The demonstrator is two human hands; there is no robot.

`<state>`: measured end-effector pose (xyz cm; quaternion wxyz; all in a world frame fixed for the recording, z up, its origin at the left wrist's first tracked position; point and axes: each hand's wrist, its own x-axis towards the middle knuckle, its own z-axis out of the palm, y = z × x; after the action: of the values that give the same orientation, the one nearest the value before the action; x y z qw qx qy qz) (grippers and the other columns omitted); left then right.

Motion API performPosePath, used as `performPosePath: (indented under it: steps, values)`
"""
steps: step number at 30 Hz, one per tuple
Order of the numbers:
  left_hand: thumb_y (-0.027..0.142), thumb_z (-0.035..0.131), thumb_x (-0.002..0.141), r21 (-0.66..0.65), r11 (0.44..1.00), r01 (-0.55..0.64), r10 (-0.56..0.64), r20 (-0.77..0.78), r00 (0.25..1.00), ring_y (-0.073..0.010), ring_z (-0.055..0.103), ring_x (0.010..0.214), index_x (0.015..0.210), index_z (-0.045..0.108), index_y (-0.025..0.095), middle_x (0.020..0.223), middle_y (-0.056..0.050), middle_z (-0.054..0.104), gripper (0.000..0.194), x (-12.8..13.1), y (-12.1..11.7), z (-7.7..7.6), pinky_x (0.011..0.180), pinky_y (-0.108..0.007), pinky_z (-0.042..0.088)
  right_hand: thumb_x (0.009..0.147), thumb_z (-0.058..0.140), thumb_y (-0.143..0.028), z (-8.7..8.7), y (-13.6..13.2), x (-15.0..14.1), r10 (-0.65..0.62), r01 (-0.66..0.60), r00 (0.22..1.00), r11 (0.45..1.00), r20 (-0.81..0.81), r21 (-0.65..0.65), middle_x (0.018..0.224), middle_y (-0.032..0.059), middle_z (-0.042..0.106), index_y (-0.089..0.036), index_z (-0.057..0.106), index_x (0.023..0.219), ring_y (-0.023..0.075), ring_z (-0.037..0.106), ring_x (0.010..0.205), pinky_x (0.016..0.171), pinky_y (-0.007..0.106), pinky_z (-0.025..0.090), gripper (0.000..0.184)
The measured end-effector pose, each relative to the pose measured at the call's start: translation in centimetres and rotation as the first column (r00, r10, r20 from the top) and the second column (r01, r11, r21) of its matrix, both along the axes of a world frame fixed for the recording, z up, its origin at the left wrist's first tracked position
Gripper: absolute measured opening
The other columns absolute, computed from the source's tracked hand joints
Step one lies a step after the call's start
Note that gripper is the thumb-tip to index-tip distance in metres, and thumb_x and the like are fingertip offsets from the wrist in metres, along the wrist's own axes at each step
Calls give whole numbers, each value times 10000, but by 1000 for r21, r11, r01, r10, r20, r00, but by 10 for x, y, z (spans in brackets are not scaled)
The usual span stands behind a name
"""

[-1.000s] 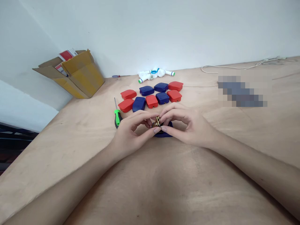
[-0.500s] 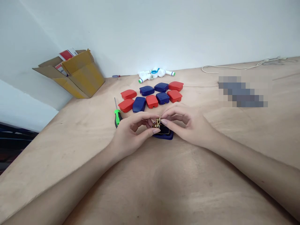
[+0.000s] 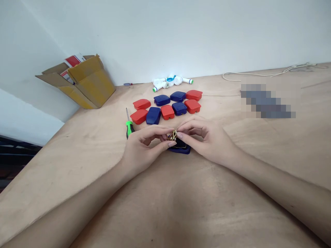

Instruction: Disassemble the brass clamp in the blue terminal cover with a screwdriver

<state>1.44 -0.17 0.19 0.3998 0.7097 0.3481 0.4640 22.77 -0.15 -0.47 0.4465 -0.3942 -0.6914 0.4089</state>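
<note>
Over a blue case (image 3: pixel 184 151) with a dark inside and a thin gold line, a small gold-coloured metal piece (image 3: pixel 172 135) with a wavy outline is held up. My left hand (image 3: pixel 144 146) is closed on it from the left, thumb below and fingers above. From the right, the thumb and fingertips of my right hand (image 3: pixel 207 137) pinch at the piece's upper right edge. Both hands partly hide the blue case, which lies on the wooden table (image 3: pixel 165 206).
Several red cases (image 3: pixel 167 112) and blue cases (image 3: pixel 153 115) lie in rows beyond my hands. A green-and-black screwdriver (image 3: pixel 129 128) is left of them. Farther back are white fittings (image 3: pixel 178 80), a small screwdriver (image 3: pixel 128 84), a cardboard box (image 3: pixel 90 82), a white cable (image 3: pixel 248 74) and a blurred-out object (image 3: pixel 269 103).
The gold-coloured piece has turned slightly between my fingers. Both hands keep nearly the same place, and the things on the table stay where they were.
</note>
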Motion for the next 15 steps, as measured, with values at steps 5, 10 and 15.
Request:
performPosePath:
  steps: [5, 10, 15]
  values:
    - [190, 834, 812, 3, 1000, -10, 10, -2, 1000, -218, 740, 969, 1044, 813, 230, 1121, -82, 793, 236, -1, 0, -3, 843, -394, 662, 932, 695, -233, 3, -3, -1, -15, 13, 999, 999, 44, 53, 994, 43, 663, -234, 741, 934, 180, 707, 922, 854, 375, 658, 46]
    - [190, 838, 817, 13, 1000, -13, 14, -14, 1000, -235, 746, 1035, 1049, 812, 227, 1131, -81, 794, 237, -1, -1, -3, 917, -416, 653, 916, 695, -194, 6, -6, -3, -27, 26, 999, 999, 34, 29, 983, 43, 663, -220, 701, 929, 183, 712, 932, 865, 371, 658, 30]
    - [189, 827, 834, 41, 999, -26, 27, -42, 999, -231, 745, 1044, 1062, 808, 229, 1127, -74, 793, 232, -1, -1, -3, 937, -408, 647, 919, 687, -198, 8, -8, -4, -63, 59, 996, 996, 70, 60, 973, 43, 685, -240, 706, 949, 197, 718, 931, 849, 379, 662, 56]
